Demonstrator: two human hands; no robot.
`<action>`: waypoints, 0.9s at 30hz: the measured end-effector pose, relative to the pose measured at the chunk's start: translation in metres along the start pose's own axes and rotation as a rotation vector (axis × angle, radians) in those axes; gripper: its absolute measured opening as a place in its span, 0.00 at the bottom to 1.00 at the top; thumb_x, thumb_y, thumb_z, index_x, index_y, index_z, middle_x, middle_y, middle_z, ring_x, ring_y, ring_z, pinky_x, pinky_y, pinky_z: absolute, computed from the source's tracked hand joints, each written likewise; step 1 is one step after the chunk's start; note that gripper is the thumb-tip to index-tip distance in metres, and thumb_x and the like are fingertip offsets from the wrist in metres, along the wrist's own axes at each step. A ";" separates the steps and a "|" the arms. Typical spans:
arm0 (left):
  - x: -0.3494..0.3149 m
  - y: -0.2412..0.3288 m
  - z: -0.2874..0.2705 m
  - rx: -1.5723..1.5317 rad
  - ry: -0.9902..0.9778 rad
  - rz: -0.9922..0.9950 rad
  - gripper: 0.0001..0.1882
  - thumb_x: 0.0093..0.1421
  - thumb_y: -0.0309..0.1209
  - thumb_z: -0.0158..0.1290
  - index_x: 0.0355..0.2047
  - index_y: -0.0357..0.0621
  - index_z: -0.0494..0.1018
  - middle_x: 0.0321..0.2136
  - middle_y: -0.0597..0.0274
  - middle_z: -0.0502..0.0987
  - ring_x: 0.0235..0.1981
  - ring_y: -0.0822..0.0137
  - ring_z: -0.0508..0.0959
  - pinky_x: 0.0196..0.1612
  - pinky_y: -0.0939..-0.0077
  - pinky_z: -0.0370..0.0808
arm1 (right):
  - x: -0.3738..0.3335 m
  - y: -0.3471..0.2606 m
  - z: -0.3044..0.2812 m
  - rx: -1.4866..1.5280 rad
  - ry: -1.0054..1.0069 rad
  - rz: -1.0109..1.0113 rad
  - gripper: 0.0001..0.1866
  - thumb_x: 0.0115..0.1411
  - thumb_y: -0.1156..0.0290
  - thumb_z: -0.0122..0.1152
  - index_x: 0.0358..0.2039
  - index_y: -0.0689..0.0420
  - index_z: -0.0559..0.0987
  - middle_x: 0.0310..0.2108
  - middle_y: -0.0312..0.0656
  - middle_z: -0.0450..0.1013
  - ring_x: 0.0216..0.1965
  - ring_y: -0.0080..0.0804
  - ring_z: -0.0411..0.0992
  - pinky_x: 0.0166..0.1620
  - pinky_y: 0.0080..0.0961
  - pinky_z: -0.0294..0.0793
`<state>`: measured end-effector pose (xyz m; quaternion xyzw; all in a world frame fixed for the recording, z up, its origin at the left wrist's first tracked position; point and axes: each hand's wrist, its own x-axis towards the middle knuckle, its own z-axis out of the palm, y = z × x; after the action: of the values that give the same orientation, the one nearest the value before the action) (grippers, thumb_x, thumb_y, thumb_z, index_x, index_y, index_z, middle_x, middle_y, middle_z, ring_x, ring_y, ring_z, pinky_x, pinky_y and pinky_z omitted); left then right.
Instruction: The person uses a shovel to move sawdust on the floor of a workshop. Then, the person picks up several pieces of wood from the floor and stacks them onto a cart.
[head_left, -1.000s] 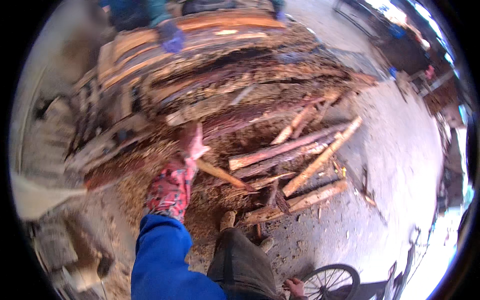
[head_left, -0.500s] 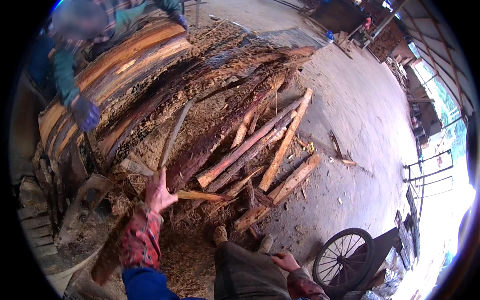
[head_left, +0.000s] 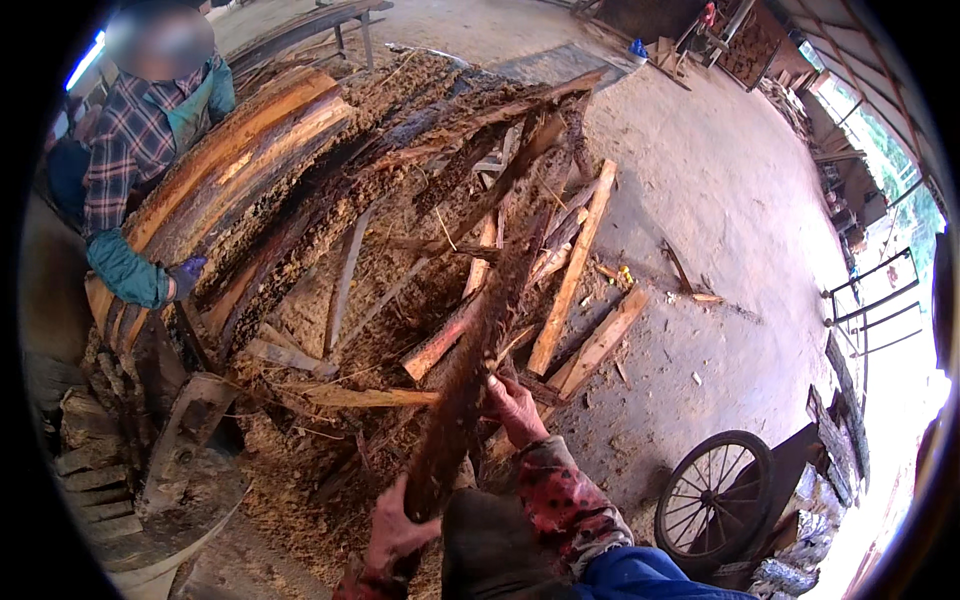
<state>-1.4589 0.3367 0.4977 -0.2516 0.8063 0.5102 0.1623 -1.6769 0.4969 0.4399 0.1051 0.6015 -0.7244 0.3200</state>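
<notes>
A long, dark slab of bark-covered wood (head_left: 462,405) slants up from my lap toward the far side of the pile. My left hand (head_left: 395,525) is wrapped round its near end. Higher up, my right hand (head_left: 515,408) grips its right edge, thumb on top. Beyond the slab lie a pale split pole (head_left: 575,265) and a shorter split piece (head_left: 598,345) on the ground. A reddish split log (head_left: 440,338) lies partly behind the slab, and a flat strip of yellowish wood (head_left: 370,397) rests to the left of it.
Large split logs (head_left: 240,160) lie at the far left. Behind them stands a co-worker in a plaid shirt (head_left: 135,140), one gloved hand (head_left: 185,277) by the logs. A spoked wheel (head_left: 713,500) stands at the lower right. Wood shavings (head_left: 270,500) cover the ground near my feet.
My left hand has moved down toward my lap, and my right hand has come up onto the slab. The bark slab has lifted and swung right. The co-worker has straightened up.
</notes>
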 end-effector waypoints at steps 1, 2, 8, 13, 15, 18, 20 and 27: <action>-0.019 0.020 -0.007 -0.212 -0.131 -0.077 0.48 0.38 0.38 0.67 0.57 0.31 0.57 0.50 0.45 0.68 0.48 0.56 0.71 0.49 0.65 0.69 | 0.001 -0.004 -0.002 -0.047 -0.044 0.016 0.27 0.56 0.53 0.59 0.47 0.64 0.72 0.37 0.38 0.73 0.35 0.25 0.70 0.40 0.24 0.70; -0.031 0.030 -0.011 -0.424 -0.255 -0.156 0.47 0.39 0.36 0.68 0.57 0.31 0.57 0.51 0.46 0.68 0.49 0.59 0.71 0.48 0.68 0.70 | 0.001 -0.007 -0.003 -0.095 -0.096 0.030 0.28 0.56 0.55 0.59 0.49 0.65 0.70 0.39 0.39 0.72 0.38 0.26 0.69 0.42 0.23 0.68; -0.087 -0.060 0.027 -0.527 -0.245 -0.021 0.31 0.45 0.29 0.63 0.50 0.36 0.66 0.40 0.59 0.75 0.39 0.69 0.74 0.43 0.75 0.72 | -0.066 0.000 0.011 -0.234 -0.119 -0.113 0.21 0.53 0.66 0.57 0.44 0.67 0.71 0.36 0.38 0.72 0.38 0.27 0.68 0.44 0.24 0.68; -0.113 -0.101 0.050 -0.177 -0.207 0.144 0.38 0.40 0.29 0.62 0.54 0.40 0.63 0.39 0.61 0.73 0.42 0.68 0.73 0.47 0.73 0.70 | -0.112 0.017 -0.015 -0.149 -0.014 0.018 0.14 0.52 0.71 0.57 0.38 0.65 0.73 0.37 0.41 0.73 0.39 0.29 0.71 0.42 0.27 0.70; -0.113 -0.090 0.057 -0.126 -0.167 0.104 0.42 0.38 0.31 0.63 0.56 0.40 0.61 0.44 0.54 0.70 0.47 0.60 0.70 0.52 0.68 0.67 | -0.123 0.005 -0.023 0.044 0.059 0.069 0.14 0.52 0.72 0.57 0.38 0.65 0.74 0.36 0.41 0.74 0.38 0.29 0.71 0.42 0.26 0.71; -0.094 -0.039 0.052 0.040 -0.143 0.158 0.44 0.37 0.31 0.63 0.57 0.41 0.59 0.49 0.49 0.65 0.52 0.54 0.66 0.55 0.66 0.63 | -0.118 0.005 -0.052 0.236 0.132 -0.028 0.13 0.50 0.75 0.57 0.37 0.65 0.74 0.34 0.41 0.74 0.37 0.30 0.72 0.40 0.25 0.72; -0.079 -0.016 0.054 0.085 -0.161 0.192 0.46 0.36 0.31 0.63 0.58 0.41 0.57 0.52 0.46 0.62 0.55 0.51 0.63 0.57 0.64 0.61 | -0.127 -0.023 -0.067 0.198 0.182 -0.052 0.15 0.51 0.74 0.57 0.40 0.66 0.72 0.34 0.41 0.73 0.34 0.28 0.71 0.39 0.25 0.72; -0.062 0.091 0.056 0.221 -0.074 0.428 0.46 0.37 0.31 0.62 0.59 0.40 0.55 0.53 0.44 0.60 0.55 0.48 0.61 0.58 0.62 0.60 | -0.186 -0.085 -0.096 0.271 0.134 -0.290 0.22 0.54 0.66 0.63 0.44 0.66 0.70 0.38 0.41 0.73 0.41 0.26 0.70 0.46 0.24 0.71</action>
<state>-1.4598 0.4347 0.5734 -0.0367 0.8856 0.4505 0.1066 -1.6060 0.6561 0.5841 0.1075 0.5275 -0.8284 0.1545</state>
